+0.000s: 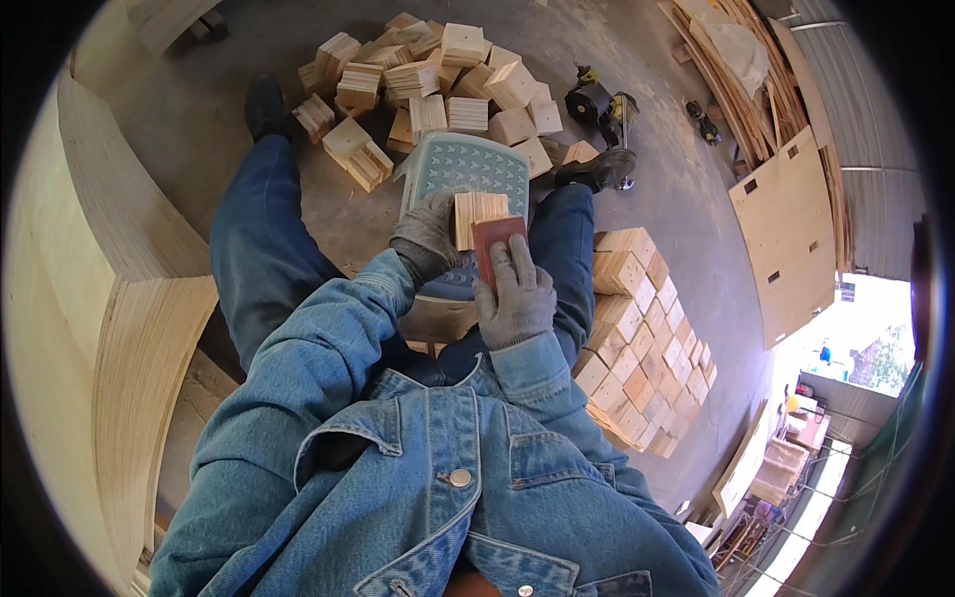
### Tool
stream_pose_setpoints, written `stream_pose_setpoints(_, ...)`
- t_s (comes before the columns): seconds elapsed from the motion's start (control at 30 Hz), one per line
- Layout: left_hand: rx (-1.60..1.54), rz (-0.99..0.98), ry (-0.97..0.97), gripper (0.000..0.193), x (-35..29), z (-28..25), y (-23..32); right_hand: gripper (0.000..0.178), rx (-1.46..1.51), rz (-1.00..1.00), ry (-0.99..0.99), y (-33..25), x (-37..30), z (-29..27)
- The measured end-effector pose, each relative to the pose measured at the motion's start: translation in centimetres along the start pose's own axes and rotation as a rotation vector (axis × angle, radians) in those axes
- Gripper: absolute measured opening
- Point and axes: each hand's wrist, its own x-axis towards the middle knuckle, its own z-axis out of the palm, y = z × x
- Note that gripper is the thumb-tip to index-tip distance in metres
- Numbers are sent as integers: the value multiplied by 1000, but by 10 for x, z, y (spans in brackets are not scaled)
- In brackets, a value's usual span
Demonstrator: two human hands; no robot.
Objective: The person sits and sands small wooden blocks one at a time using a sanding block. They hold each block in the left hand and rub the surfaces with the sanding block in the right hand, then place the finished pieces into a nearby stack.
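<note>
Between my legs stands a pale green plastic stool with a patterned top. My left hand, in a grey glove, is closed around the left side of a light plywood block over the stool. A reddish-brown sanding block lies against the near right part of the plywood block. My gloved right hand grips the sanding block, fingers laid along its top. Part of the wooden block is hidden under the sanding block.
Ahead lies a loose heap of wooden blocks. Stacked blocks stand by my right leg. Power tools lie on the floor beyond my right foot. Large plywood pieces rise on the left; a slotted panel leans at right.
</note>
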Motion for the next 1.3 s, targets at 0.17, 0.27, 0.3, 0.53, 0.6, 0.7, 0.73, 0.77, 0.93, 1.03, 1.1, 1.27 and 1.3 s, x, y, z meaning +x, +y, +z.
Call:
stream_pose_setpoints(0.17,-10,17,26,81,-1,0,4,62,18,-72,87,8,-4,7)
stream_pose_setpoints(0.27,-17,-39,37,82,-3,-2,2,61,2,-62,83,3,28,9)
stream_pose_setpoints(0.3,-12,-23,38,83,-4,-2,4,61,-12,-46,79,2,43,8)
stream_pose_setpoints(0.53,73,-32,-10,98,0,3,4,61,-92,134,-36,8,139,17)
stream_pose_setpoints(0.6,9,-33,-20,98,2,7,4,61,-82,113,19,11,133,19)
stream_pose_setpoints(0.7,-150,-22,13,93,-1,16,-21,63,-58,73,12,-1,114,15)
stream_pose_setpoints(0.73,-170,-16,34,89,-2,18,-22,64,-56,72,-3,-3,101,12)
stream_pose_setpoints(0.77,-255,-22,30,86,1,20,-23,64,-34,38,7,-5,84,12)
stream_pose_setpoints(0.93,-443,-77,-49,53,5,25,-36,62,25,-133,65,-13,7,7)
stream_pose_setpoints(1.03,-435,-55,-49,43,7,21,-22,61,-20,-168,81,-7,-13,10)
stream_pose_setpoints(1.1,-298,-10,-35,51,5,16,-18,61,-2,-191,105,-5,-9,12)
stream_pose_setpoints(1.27,-70,-52,17,87,-3,9,-18,61,38,-126,92,-6,42,9)
stream_pose_setpoints(1.3,-29,-49,29,89,-3,11,-17,61,21,-82,85,-4,57,8)
